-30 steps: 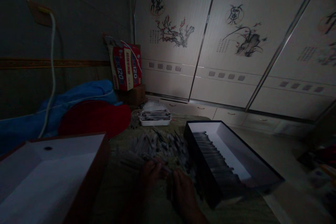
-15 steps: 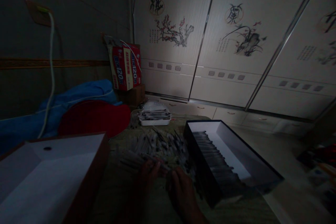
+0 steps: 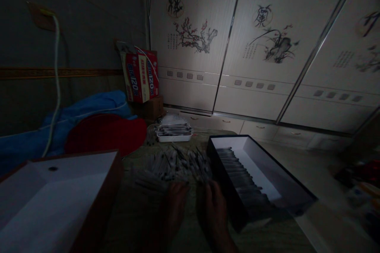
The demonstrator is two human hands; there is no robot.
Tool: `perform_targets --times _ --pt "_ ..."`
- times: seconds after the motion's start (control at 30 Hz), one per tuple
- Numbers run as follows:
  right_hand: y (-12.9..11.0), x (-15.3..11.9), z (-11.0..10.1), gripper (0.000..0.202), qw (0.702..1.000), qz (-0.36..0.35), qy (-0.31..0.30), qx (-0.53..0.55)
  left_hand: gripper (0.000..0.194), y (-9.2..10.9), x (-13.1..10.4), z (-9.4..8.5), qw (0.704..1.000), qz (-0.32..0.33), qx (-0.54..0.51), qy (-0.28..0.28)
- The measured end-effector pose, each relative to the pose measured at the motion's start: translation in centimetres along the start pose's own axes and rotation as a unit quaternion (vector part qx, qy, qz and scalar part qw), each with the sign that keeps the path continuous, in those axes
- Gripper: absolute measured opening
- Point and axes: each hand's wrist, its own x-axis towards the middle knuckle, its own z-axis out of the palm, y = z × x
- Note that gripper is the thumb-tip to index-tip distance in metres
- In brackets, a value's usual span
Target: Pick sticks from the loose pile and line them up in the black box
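Observation:
A loose pile of slim, clear pen-like sticks with dark ends (image 3: 169, 164) covers the middle of the table. At its near edge is my left hand (image 3: 177, 203), fingers curled closed; what they hold is lost in the dark. My right hand (image 3: 216, 207) is bent over the pile's right near corner, beside the black box. Its fingers are drawn together at the stick ends, and their grip is too dim to make out. Inside the black box (image 3: 285, 174), more of these sticks lie side by side along the left part of its white bottom.
A brown-edged box with a white inside (image 3: 101, 174) stands at left. Behind the pile is a white tray (image 3: 175, 138) of similar sticks. A red cushion-like thing (image 3: 105, 134), blue cloth (image 3: 95, 104) and a red-and-white carton (image 3: 142, 75) sit farther back, before the sliding doors (image 3: 192, 91).
My hands have moved apart. The right went forward and slightly right to the pile's edge; the left shifted slightly right. The stick seen between them no longer shows there.

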Motion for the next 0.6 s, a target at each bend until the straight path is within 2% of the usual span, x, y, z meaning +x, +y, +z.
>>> perform_targets --times 0.13,0.3,0.37,0.43,0.53,0.6 --pt "-0.7 -0.1 -0.2 0.047 1.0 0.016 0.01 0.012 0.035 -0.2 -0.2 0.4 0.993 0.022 0.115 -0.011" --pt "-0.3 -0.3 -0.2 0.047 1.0 0.009 -0.006 -0.008 0.026 -0.5 -0.2 0.5 0.992 0.026 0.125 0.013" --pt "0.2 -0.4 -0.3 0.047 1.0 0.001 -0.009 -0.009 0.022 -0.5 0.0 0.4 0.996 0.008 0.079 0.037" --pt "0.5 -0.5 -0.4 0.047 1.0 -0.012 -0.011 -0.011 0.019 -0.3 0.3 0.0 0.996 -0.044 0.004 0.077" --pt "0.8 -0.8 -0.6 0.044 0.999 -0.047 -0.024 -0.011 0.018 0.1 0.9 -1.2 0.972 -0.151 -0.12 0.132" --pt "0.8 -1.2 -0.6 0.042 0.997 -0.068 -0.032 -0.012 0.019 0.1 1.3 -2.1 0.951 -0.192 -0.19 0.147"
